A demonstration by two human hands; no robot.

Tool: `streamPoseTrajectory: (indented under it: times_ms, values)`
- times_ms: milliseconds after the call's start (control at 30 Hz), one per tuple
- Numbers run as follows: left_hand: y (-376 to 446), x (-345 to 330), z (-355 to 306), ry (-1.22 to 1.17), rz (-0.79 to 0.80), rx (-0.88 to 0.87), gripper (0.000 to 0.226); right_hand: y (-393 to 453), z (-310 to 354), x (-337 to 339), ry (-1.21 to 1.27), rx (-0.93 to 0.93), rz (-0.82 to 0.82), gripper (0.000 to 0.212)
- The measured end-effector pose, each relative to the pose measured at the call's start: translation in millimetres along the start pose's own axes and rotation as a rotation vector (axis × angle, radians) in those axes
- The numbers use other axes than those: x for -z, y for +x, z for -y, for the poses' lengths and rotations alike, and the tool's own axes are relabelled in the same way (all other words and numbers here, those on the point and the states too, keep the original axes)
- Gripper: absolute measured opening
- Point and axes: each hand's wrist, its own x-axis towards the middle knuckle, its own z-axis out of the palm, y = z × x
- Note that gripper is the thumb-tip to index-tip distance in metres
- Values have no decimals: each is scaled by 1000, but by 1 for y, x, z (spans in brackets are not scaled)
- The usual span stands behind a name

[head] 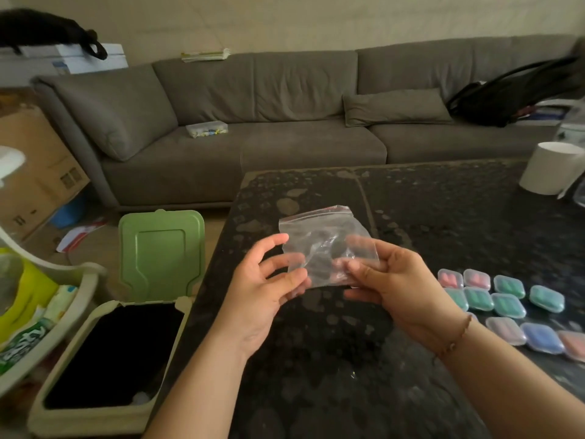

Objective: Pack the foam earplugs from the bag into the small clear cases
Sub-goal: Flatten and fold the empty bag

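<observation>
A clear zip bag (323, 239) with a red seal strip is held above the dark table (443, 210). It looks empty, though its lower part is blurred. My right hand (392, 283) pinches the bag's lower right corner between fingers and thumb. My left hand (266, 280) is beside the bag's left edge with fingers spread and relaxed; its fingertips are at the bag's lower left edge. Several small clear cases (509, 299) holding pink, green and blue earplugs lie closed in rows on the table at the right.
A bin with a raised green lid (161, 251) stands open left of the table. A white cylinder (550, 167) sits at the table's far right. A grey sofa (253, 122) runs behind, with a small plastic box (207, 128) on its seat.
</observation>
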Motion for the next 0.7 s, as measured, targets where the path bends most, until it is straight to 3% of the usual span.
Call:
streamPoseTrajectory:
  times_ms: [100,233,333,400,467,533,633,700]
  values:
    - [1,13,-4,-20,97,-23,52,0,4,6,20,27,80,42]
    - [-2,26,-11,302,249,-134,51,-2,7,14,-56,-38,184,41]
    - [-4,24,-12,417,284,-160,42,1,1,13,-85,-31,54,43]
    - [-4,17,-10,381,203,-181,29,2,-2,11,-202,69,-41,30]
    - [-1,11,-5,317,17,-204,23,3,-4,11,-224,131,-63,21]
    - [2,9,-1,233,-111,-206,25,5,-5,12,-268,247,-97,16]
    - [3,9,-3,141,-144,-225,32,7,-5,17,-499,437,-159,8]
    - [3,12,-4,137,-173,-252,34,6,-5,19,-656,573,-202,16]
